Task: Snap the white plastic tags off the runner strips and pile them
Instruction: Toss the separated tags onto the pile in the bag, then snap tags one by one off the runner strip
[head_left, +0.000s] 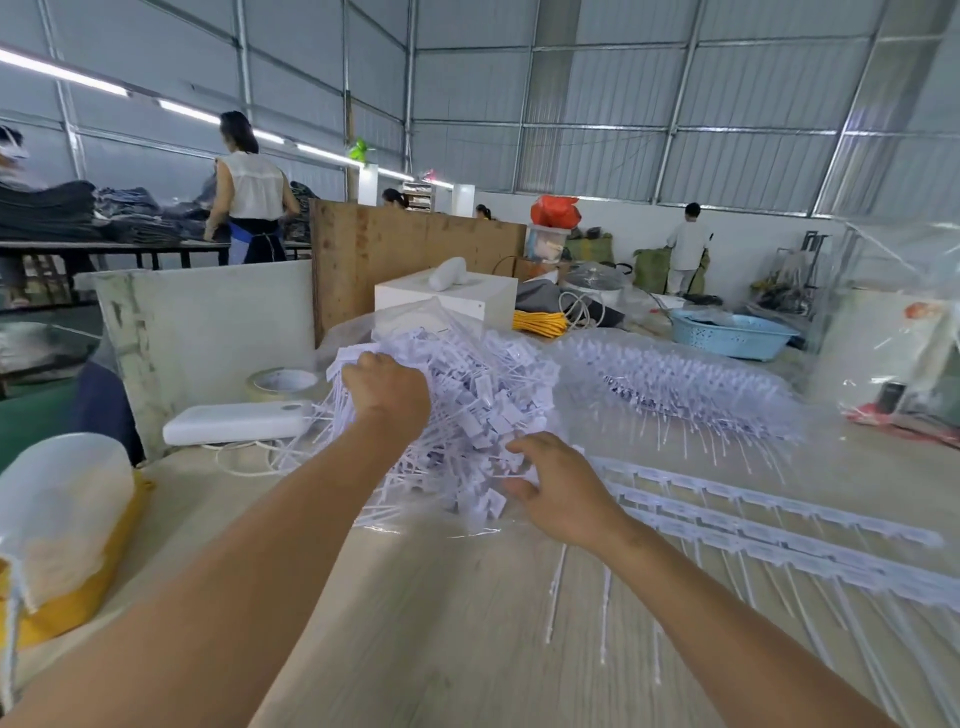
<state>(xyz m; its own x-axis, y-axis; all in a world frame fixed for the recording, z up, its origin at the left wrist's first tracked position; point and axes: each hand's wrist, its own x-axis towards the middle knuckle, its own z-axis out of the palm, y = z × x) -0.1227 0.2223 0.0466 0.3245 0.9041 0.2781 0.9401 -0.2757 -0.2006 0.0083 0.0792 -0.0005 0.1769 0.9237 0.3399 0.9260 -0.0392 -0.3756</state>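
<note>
Big metal-walled workshop, light wood table (441, 649) up front. Left hand (387, 391) has its fingers curled over the top of the loose white tags (467, 405), grabbing a bunch. Right hand (558, 493) w/ fingers bent, pressing into the pile's near edge; can't tell if it's actually gripping any. Runner strips (769, 525) lie flat just right of the right hand. Bagged strips (691, 379) further back, blue basket (732, 335) behind those. Tape roll (280, 383) left of the left hand.
</note>
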